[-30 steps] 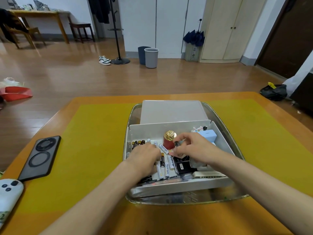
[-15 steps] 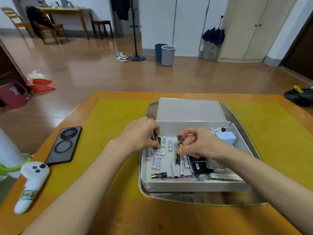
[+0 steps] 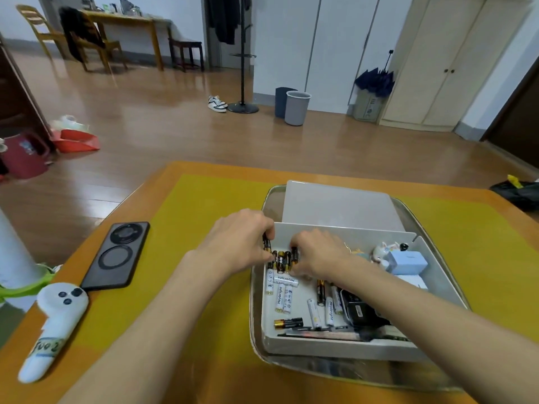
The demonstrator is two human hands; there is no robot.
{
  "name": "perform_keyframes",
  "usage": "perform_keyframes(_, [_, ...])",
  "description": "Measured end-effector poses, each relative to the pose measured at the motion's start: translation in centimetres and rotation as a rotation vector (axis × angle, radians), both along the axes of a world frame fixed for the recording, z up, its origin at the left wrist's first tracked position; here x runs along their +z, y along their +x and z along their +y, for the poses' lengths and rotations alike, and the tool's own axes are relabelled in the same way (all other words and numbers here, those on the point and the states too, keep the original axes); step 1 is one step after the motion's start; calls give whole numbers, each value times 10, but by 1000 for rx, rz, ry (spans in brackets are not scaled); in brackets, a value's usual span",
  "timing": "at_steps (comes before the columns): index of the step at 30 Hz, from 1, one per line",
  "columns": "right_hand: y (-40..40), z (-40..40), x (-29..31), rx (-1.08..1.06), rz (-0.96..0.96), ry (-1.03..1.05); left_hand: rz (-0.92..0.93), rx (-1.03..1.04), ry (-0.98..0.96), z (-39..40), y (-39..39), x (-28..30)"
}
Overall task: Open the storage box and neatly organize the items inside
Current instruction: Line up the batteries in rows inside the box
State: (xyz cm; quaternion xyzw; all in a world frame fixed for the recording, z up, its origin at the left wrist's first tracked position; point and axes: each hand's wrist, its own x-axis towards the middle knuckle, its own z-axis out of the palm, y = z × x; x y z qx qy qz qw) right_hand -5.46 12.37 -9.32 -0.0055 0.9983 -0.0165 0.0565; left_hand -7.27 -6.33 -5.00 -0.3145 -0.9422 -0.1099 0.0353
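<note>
- Where the yellow mat covers the orange table, a metal tray carries the open storage box.
- Left hand and right hand each pinch black batteries.
- Wooden floor, bins beyond.

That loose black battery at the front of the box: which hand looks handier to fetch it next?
Probably the left hand. The black battery lies near the box's front left corner, on the left forearm's side; the right hand would have to cross over.
</note>
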Motion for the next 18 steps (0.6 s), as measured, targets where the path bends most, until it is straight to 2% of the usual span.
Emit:
perform_keyframes(14, [3, 2, -9, -1, -20, 88, -7, -33, 21, 0, 5, 7])
perform_keyframes(18, [2, 0, -9, -7, -16, 46, 0, -40, 16, 2, 6, 6])
